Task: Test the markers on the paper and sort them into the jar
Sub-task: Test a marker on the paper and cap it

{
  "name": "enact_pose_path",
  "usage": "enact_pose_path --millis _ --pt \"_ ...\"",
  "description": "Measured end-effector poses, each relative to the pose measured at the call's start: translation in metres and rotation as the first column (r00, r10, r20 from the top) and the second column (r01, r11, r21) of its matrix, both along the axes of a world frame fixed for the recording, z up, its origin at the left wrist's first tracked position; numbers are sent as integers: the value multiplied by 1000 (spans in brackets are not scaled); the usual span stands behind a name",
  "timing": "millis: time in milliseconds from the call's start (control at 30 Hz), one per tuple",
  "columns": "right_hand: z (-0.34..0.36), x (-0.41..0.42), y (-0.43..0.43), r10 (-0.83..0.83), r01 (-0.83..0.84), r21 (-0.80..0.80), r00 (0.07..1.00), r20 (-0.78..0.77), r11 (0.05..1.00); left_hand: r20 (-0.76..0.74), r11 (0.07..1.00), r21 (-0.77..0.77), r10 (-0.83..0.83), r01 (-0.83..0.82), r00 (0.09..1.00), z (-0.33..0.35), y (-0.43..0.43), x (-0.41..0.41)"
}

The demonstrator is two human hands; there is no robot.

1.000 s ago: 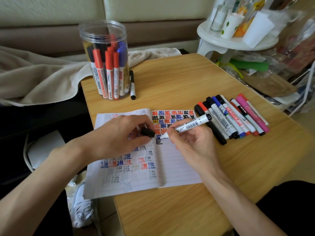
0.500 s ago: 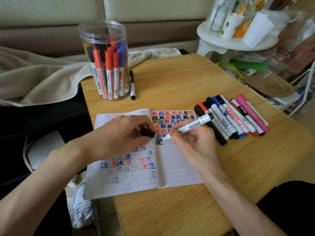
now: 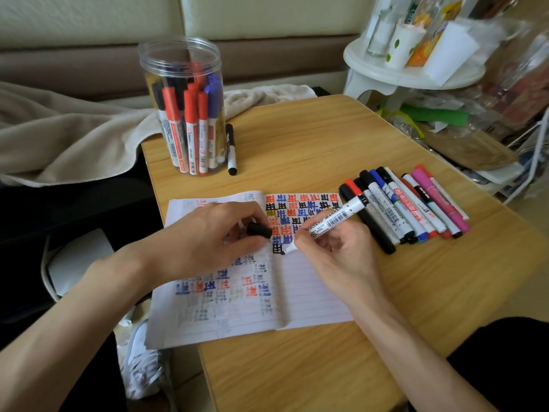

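A whiteboard marker [image 3: 326, 223] was gripped by the right hand [image 3: 335, 251], tip on the notebook page [image 3: 312, 292]; its black cap [image 3: 259, 229] was pinched by the left hand [image 3: 205, 239]. Fresh ink could be smeared if the palm were dragged across.

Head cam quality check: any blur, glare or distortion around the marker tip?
Head view: centre sharp, print on the marker in the right hand is legible; soft light, no glare on the paper; wide-angle stretch toward the frame edges; shelf clutter at top right is smeared.
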State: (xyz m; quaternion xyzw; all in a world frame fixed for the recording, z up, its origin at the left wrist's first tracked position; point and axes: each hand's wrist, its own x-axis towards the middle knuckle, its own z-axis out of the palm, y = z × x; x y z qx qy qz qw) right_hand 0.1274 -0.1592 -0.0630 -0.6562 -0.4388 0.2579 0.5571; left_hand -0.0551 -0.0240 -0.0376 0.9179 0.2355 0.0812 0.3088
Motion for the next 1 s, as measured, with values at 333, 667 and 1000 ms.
enact_pose_path --millis 333,667,1000 --pt "6 8 -2 -56 58 -2 964 -261 998 116 999 -38 19 -15 993 2 -4 2" --pt "16 18 -8 -2 37 83 921 -391 996 207 1000 6 18 -20 978 -1 -4 15" --pt "16 25 -15 74 -49 78 927 -366 996 264 999 -41 21 -11 964 0 -9 33"
